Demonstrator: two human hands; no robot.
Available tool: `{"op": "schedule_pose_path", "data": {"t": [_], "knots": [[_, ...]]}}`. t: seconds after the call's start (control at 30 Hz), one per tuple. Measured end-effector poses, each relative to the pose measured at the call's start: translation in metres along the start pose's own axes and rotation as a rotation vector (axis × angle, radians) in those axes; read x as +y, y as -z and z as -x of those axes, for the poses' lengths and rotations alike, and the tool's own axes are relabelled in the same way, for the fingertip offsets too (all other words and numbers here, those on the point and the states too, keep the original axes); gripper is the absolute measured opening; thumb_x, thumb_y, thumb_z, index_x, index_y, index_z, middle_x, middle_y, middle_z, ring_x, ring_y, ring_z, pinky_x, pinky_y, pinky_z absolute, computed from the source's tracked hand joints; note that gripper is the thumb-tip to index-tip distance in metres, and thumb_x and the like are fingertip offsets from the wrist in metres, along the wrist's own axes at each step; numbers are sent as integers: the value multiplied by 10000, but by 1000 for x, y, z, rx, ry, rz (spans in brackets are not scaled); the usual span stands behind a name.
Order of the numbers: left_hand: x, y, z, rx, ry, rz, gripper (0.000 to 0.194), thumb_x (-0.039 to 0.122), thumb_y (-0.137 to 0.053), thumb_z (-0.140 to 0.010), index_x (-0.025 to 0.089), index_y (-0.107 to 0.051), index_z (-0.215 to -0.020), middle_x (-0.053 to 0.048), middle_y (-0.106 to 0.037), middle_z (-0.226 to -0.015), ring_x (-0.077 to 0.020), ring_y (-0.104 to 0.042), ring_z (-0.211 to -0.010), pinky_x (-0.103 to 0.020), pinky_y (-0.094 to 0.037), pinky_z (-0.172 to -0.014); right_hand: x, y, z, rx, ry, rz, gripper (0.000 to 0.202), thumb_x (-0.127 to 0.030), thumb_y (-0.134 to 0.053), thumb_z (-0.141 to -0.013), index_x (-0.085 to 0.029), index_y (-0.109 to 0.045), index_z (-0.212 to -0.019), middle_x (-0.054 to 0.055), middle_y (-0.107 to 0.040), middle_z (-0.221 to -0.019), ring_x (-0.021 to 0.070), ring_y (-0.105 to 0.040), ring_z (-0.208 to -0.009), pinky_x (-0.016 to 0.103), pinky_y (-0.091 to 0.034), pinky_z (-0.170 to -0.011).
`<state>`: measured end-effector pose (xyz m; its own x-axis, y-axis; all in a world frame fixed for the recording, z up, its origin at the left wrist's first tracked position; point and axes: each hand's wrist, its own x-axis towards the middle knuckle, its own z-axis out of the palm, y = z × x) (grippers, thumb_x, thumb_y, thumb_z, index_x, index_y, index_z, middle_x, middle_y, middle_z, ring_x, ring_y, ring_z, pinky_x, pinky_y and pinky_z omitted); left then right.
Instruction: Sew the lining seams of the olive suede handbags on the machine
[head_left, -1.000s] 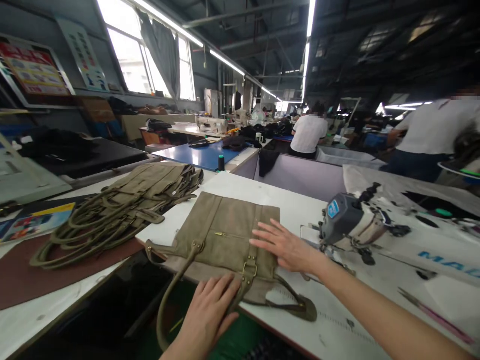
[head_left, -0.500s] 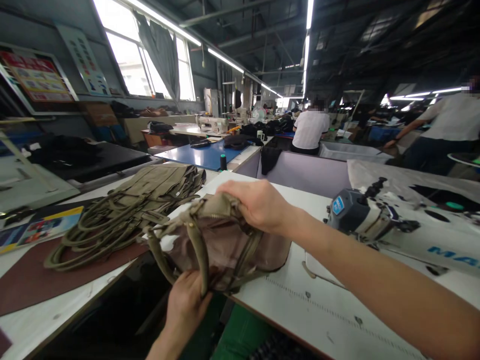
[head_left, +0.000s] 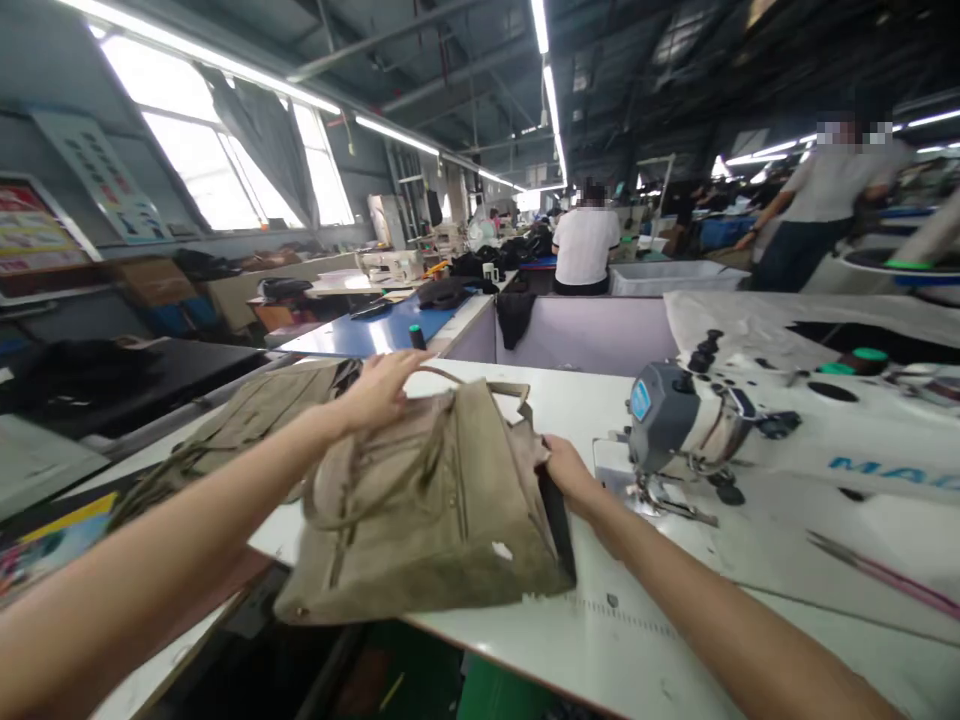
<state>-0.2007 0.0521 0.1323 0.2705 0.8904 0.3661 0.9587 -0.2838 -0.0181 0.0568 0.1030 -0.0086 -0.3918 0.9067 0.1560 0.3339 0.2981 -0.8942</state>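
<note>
An olive-green handbag [head_left: 390,540] with rounded handles sits tilted near the table's front edge, its outer side facing me. A small white patch shows low on its side. My left hand [head_left: 379,392] lies over the bag's far upper edge beside a handle, fingers stretched out. My right hand [head_left: 568,472] grips the bag's right edge by the opening; its fingertips are partly hidden behind the fabric. Left of the bag lies a stack of similar olive bags [head_left: 255,415], partly covered by my left arm.
A sewing machine [head_left: 675,420] stands at the right on the white table [head_left: 645,640]. Pink-handled tweezers [head_left: 885,570] lie before it. A dark thread spool [head_left: 417,337] stands behind the bag. A blue-topped table [head_left: 360,330] is beyond. Two people in white shirts are farther back.
The bag has been turned so its olive outside faces me instead of its brown lining. My left hand moved up to its top; my right moved to its right edge. The view shifted right.
</note>
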Motion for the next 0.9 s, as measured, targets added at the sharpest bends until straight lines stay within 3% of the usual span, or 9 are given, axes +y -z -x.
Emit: {"op": "schedule_pose_path", "data": {"t": [0.13, 0.2, 0.3, 0.4, 0.5, 0.57, 0.63, 0.77, 0.9], "knots": [[53, -90, 21, -242, -80, 144, 659, 390, -575, -868, 200, -321, -1445, -120, -482, -1410, -226, -512, -1246, -366, -444, -1014, 57, 20, 23, 32, -56, 150, 231, -320, -592, -954, -147, -588, -1109, 48, -624, -1011, 168, -629, -802, 337, -552, -698], [73, -116, 27, -327, -58, 172, 689, 469, -607, -839, 213, -359, -1429, -131, -499, -1388, -263, -527, -1232, -423, -452, -1002, 68, 29, 31, 42, -15, 212, 217, -267, -609, -933, -148, -573, -1110, 31, -612, -956, 159, -613, -751, 335, -540, -689], [88, -137, 23, -363, 11, 164, 584, 390, -565, -863, 207, -417, -1398, -167, -513, -1352, -325, -515, -1234, -582, -367, -1033, 67, 35, 43, 69, 104, 291, 265, -107, -605, -836, -167, -561, -1090, 51, -578, -981, 202, -586, -835, 402, -511, -795], [91, -146, 14, -332, 9, 139, 590, 168, -518, -821, 268, -437, -1397, -134, -366, -1494, -335, -348, -1374, -627, -159, -1124, 60, 32, 57, 35, 238, 336, 278, -15, -560, -753, -189, -583, -969, 78, -578, -1027, 259, -534, -1017, 444, -454, -924], [91, -149, 6, -393, -302, 188, 711, 8, -442, -732, 320, -471, -1371, -17, -241, -1578, -251, -188, -1460, -529, 1, -1181, 57, 26, 71, -30, 328, 354, 217, -7, -549, -756, -192, -580, -865, 84, -609, -1018, 271, -527, -1071, 448, -446, -961], [92, -149, 0, -437, -541, 213, 665, -15, -392, -735, 284, -523, -1315, -15, -333, -1541, -221, -228, -1451, -507, 48, -1182, 57, 24, 78, -55, 351, 364, 195, -17, -548, -777, -189, -576, -864, 96, -619, -1019, 272, -543, -1069, 450, -462, -958], [95, -148, -9, -449, -651, 196, 558, -3, -365, -774, 243, -577, -1228, -46, -511, -1416, -216, -377, -1378, -501, 82, -1177, 58, 22, 82, -69, 355, 377, 185, -25, -541, -797, -187, -571, -882, 101, -623, -1011, 269, -566, -1036, 441, -492, -926], [102, -140, -30, -490, -714, 147, 425, 56, -465, -763, 234, -643, -1107, -42, -721, -936, -214, -636, -977, -454, -65, -1185, 57, 21, 85, -70, 341, 418, 201, -21, -521, -811, -188, -565, -914, 96, -620, -1006, 261, -591, -982, 426, -527, -876], [103, -135, -33, -495, -666, 97, 90, 134, -590, -654, 187, -650, -614, -53, -597, -546, -230, -589, -695, -442, -349, -1006, 55, 17, 90, -60, 334, 458, 249, -1, -488, -818, -203, -557, -946, 92, -610, -1041, 256, -595, -1032, 422, -528, -893]]}}
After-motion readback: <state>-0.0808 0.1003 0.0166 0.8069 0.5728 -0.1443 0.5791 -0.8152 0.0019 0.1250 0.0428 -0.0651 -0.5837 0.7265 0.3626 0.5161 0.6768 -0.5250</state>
